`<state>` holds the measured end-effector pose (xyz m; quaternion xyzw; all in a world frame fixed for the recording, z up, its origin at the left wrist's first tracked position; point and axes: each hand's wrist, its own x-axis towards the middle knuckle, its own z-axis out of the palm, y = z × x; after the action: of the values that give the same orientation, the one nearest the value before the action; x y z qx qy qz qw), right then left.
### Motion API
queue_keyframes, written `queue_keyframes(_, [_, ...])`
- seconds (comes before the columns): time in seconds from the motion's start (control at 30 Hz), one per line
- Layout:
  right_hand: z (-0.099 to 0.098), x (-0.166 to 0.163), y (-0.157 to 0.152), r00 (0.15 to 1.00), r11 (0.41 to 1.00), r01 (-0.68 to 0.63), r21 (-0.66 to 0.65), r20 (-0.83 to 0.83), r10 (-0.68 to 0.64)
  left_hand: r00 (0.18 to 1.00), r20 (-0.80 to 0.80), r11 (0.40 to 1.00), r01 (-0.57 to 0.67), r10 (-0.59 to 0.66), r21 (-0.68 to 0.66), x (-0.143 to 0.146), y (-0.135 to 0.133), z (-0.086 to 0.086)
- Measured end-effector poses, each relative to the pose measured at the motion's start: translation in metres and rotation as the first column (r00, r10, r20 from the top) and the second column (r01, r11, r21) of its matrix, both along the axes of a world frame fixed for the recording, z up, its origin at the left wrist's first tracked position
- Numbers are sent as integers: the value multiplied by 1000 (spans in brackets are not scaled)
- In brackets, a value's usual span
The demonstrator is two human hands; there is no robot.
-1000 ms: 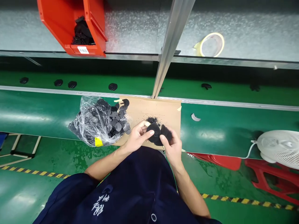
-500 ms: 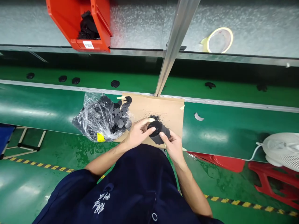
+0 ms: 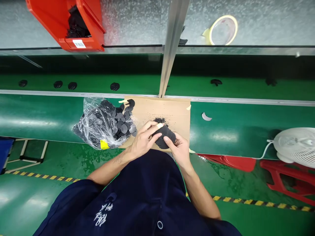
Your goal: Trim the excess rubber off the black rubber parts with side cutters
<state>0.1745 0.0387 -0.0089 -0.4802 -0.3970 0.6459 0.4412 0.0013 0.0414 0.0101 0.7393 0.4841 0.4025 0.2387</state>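
Between my two hands is a stack of black discs point(image 3: 165, 132), tilted above a cardboard sheet point(image 3: 172, 108). My left hand point(image 3: 145, 137) grips its left end, thumb on the front face and fingers along the top; a pale wrap covers one fingertip. My right hand point(image 3: 179, 147) closes around the right end with the thumb on the near side. Just beyond the hands, small black crumbs point(image 3: 159, 120) lie scattered on the cardboard. More black discs point(image 3: 123, 127) spill from a clear plastic bag point(image 3: 94, 123) left of my left hand.
An orange bin point(image 3: 83, 44) with black pieces sits on the metal shelf above, near a tape roll point(image 3: 223, 30). A metal post point(image 3: 169, 49) rises behind the cardboard. A grey curved piece point(image 3: 206, 116) and a white fan point(image 3: 295, 146) are to the right.
The stack's round end face has turned away, and its discs now look slightly fanned. Both hands stay on it. The whole view has shifted a little.
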Motion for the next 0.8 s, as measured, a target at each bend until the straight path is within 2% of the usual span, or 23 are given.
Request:
queue_keyframes(0.2, [2, 0, 2, 1000, 1000, -24, 13, -2, 24, 999, -36, 998, 40, -39, 41, -1, 1, 1])
queue_keyframes(0.53, [0, -1, 2, 998, 997, -67, 29, 10, 66, 997, -28, 997, 72, -71, 34, -7, 1, 0])
queue_keyframes(0.8, [0, -4, 3, 999, 996, -41, 81, 22, 40, 999, -19, 997, 37, -35, 69, -5, 1, -3])
